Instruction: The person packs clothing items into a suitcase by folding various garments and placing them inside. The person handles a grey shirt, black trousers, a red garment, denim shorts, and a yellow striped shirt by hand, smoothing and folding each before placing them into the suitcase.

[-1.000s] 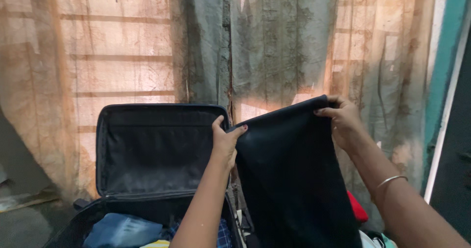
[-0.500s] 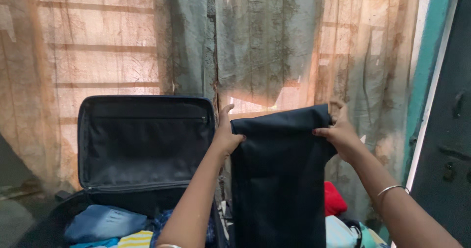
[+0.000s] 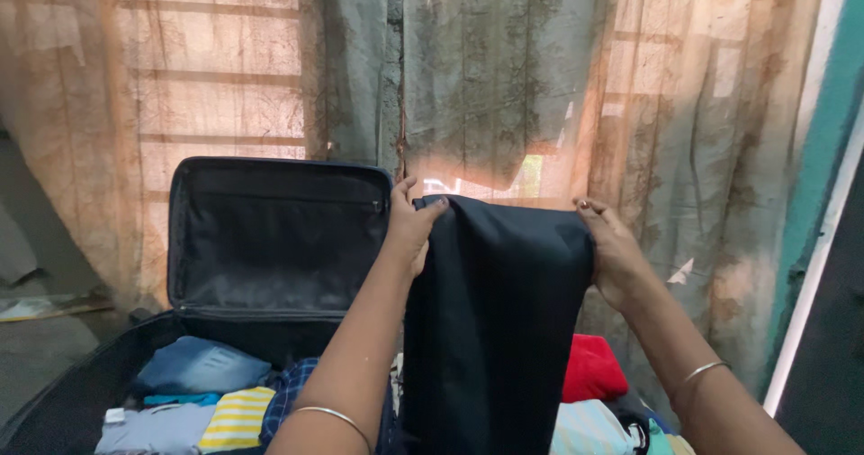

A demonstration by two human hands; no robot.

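Both hands, left hand (image 3: 409, 225) and right hand (image 3: 612, 252), fingers pinched shut on the top edge of dark trousers (image 3: 490, 329), held high to hang straight beside the open suitcase (image 3: 270, 239).

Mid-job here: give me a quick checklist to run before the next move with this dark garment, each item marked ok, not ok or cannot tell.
1. Left hand grips garment top corner: ok.
2. Right hand grips the other corner: ok.
3. Garment hangs flat, untwisted: ok.
4. Suitcase lid open, upright: ok.
5. Free space in suitcase beside folded clothes: cannot tell.
6. Garment's lower hem off the floor: cannot tell, out of frame.
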